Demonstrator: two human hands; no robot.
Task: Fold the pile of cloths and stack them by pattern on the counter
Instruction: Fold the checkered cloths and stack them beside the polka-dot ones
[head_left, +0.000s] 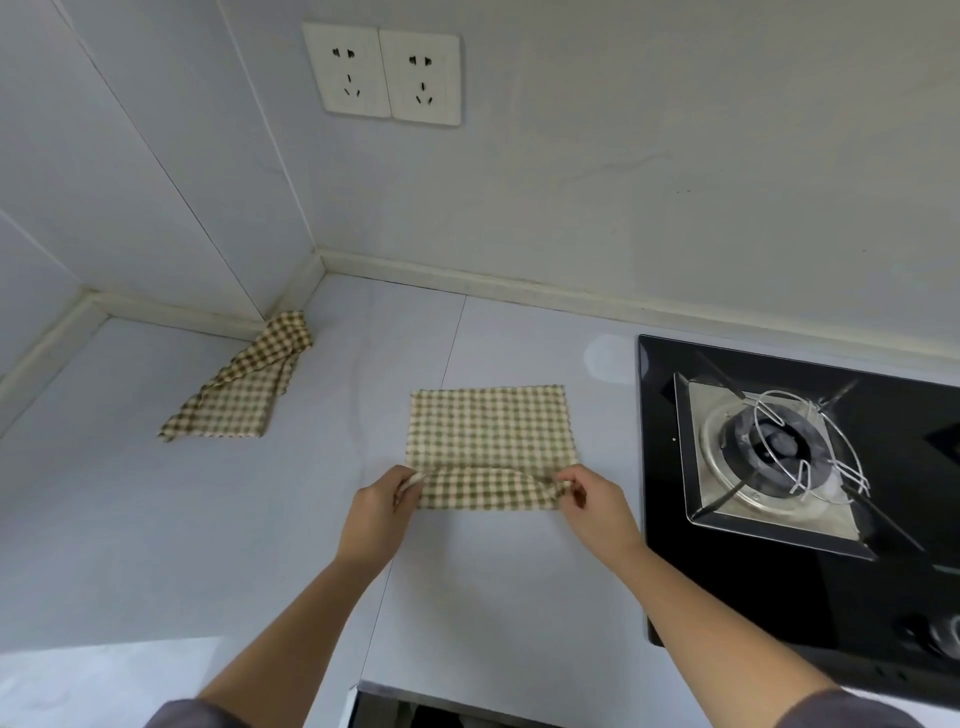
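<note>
Between my two hands a green-checked cloth (491, 431) is lying on the counter (156, 519), its far part resting flat while its near edge is being held up off the surface. My left hand (382, 506) is pinching the near left corner and my right hand (592, 501) is pinching the near right corner (fingertips curled on the fabric). Well beyond my left hand, a second checked cloth (244, 387) is sitting rumpled against the wall corner. Just right of my right hand, a black gas hob (779, 467) is sitting in the counter.
</note>
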